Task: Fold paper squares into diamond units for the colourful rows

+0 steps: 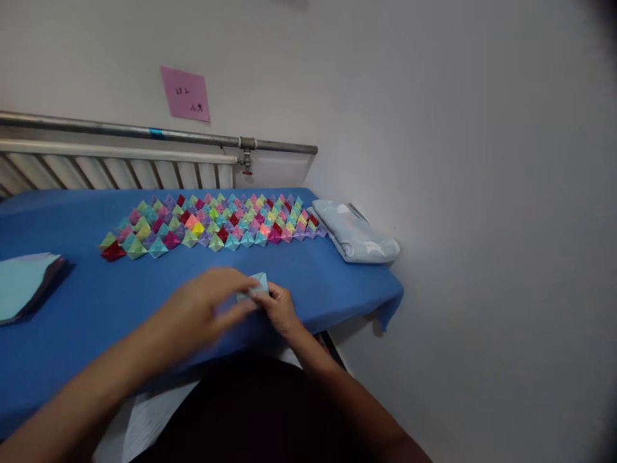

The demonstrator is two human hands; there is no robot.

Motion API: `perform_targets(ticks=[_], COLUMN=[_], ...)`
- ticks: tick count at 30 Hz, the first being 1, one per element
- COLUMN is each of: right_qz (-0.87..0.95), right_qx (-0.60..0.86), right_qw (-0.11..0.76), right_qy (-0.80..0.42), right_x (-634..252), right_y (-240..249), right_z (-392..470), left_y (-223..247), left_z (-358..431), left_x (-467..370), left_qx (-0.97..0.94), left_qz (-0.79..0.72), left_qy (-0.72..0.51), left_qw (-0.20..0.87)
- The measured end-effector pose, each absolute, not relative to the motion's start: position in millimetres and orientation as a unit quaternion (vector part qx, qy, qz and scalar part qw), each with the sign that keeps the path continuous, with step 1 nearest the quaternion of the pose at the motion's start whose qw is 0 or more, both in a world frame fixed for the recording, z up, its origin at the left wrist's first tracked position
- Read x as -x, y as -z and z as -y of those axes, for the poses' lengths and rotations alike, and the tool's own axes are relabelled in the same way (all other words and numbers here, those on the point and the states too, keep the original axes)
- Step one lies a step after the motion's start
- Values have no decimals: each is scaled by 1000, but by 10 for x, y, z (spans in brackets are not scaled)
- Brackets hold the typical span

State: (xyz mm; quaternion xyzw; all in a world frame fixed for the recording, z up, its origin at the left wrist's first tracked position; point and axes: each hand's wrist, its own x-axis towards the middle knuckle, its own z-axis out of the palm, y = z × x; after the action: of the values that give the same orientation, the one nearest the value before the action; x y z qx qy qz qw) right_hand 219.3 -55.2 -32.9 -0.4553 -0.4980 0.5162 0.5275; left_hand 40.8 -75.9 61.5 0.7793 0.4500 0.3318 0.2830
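Note:
A small light-blue folded paper (261,281) is held just above the near part of the blue-covered table. My right hand (281,311) pinches its right side between thumb and fingers. My left hand (207,307), blurred by motion, reaches in from the left, with its thumb and fingertips closed on the paper's left part. The hands cover some of the paper, so its full shape is hidden. Beyond them, many small folded paper pieces (216,243) in several colours stand in close rows.
A stack of light-blue paper sheets (26,283) lies at the left. A folded pale-blue cloth (354,235) rests at the table's right end. The blue tablecloth (202,260) hangs over the edge. Behind are a metal pipe (202,137), a radiator (110,170) and a pink note (186,94).

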Motion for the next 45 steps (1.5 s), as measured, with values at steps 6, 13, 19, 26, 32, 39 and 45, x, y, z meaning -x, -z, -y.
perform_targets(ticks=[6,13,19,26,32,39,45], right_qz=[516,540,551,576,611,775,751], right_qx=[474,478,468,460,464,464,486], right_qw=[493,453,417,392,381,322,354], right_qy=[-516,-524,-551,-551,-515,-283,-272], right_x=[-2142,-2105,-2054,-2067,-2041,-2618,-2657], right_y=[327,271,249,208,217,-128,-133], right_z=[535,528,536,517,538,968,1103], left_y=[-414,-275,-222,-191,-150,-145,-208], left_z=[329,313,286,298,335,494,549], left_x=[-114,-189,-166,-125,-128,-580,-645], left_qx=[-631,-574,-584,-597,-611,-692,-731], left_qz=[-609,-516,-505,-492,-504,-396,-382], left_qy=[-246,-240,-178,-199,-217,-156,-126], left_qw=[412,589,610,602,571,583,552])
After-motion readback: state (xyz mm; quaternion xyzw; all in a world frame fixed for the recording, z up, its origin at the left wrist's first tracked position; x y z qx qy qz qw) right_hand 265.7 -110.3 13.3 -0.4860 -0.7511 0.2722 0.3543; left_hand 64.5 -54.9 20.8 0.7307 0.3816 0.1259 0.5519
